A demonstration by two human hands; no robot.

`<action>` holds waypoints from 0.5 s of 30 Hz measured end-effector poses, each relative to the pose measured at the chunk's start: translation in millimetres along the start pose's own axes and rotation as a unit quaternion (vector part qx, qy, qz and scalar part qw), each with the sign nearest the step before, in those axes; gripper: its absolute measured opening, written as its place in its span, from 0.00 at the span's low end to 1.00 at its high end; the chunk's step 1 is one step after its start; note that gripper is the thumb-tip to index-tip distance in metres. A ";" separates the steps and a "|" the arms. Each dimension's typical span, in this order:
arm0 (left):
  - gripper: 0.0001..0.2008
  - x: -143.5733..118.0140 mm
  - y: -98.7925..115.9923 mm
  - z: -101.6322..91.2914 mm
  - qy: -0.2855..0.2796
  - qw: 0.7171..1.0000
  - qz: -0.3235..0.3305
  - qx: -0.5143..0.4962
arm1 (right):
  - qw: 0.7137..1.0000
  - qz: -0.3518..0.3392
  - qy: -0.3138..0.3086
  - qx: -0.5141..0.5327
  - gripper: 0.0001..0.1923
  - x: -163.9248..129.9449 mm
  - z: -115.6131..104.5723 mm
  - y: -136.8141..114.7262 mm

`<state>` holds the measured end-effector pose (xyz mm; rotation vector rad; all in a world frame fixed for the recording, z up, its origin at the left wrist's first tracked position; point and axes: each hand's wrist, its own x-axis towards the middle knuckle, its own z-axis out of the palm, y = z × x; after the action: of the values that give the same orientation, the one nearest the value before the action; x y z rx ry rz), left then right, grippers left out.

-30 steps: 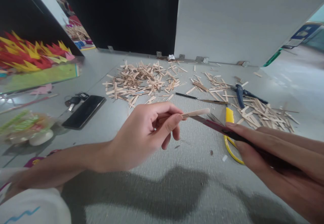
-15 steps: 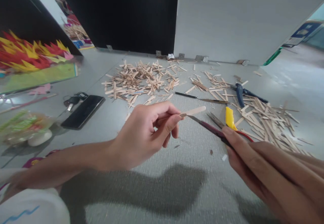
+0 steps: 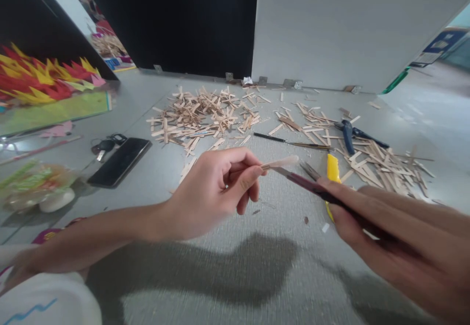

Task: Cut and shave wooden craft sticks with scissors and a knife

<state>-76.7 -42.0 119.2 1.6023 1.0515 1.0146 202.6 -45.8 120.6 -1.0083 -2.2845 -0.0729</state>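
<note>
We pinch a wooden craft stick (image 3: pixel 282 162) between the thumb and fingers of our left hand (image 3: pixel 211 195), above the grey floor (image 3: pixel 227 266). Our right hand (image 3: pixel 400 242) grips a dark-red craft knife (image 3: pixel 303 182), its blade by the stick, near our left fingertips (image 3: pixel 257 171).

Room below left hand (image 3: pixel 216 195), sticks (image 3: pixel 205 112) beyond

The left hand (image 3: pixel 216 193) pinches between thumb (image 3: pixel 242 185) and forefinger (image 3: pixel 240 155), other fingers (image 3: pixel 253 192) curled, forearm (image 3: pixel 117 234) slanting back leftward; opposite it, the right hand (image 3: pixel 400 237) grips, pointing toward the left.
</note>
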 end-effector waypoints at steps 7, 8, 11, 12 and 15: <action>0.11 1.2 3.2 -1.4 -0.016 0.998 -0.022 -0.055 | 0.978 0.107 -0.061 0.166 0.13 20.6 -3.0 9.4; 0.11 1.3 3.3 -1.6 -0.019 0.998 -0.024 -0.061 | 0.974 0.120 -0.069 0.181 0.13 22.0 -2.9 11.7; 0.11 1.8 3.2 -2.3 -0.030 0.996 -0.034 -0.080 | 0.958 0.156 -0.100 0.219 0.11 26.3 -3.4 17.8; 0.11 2.0 3.2 -2.6 -0.034 0.995 -0.037 -0.087 | 0.952 0.165 -0.112 0.230 0.11 28.1 -3.9 19.5; 0.12 2.8 3.4 -3.8 -0.046 0.992 -0.041 -0.107 | 0.938 0.182 -0.139 0.259 0.10 34.2 -4.5 24.9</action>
<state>-78.9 -39.1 123.7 1.4059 0.9073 0.9555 204.6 -7.4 138.9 -1.1780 -2.1317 0.8298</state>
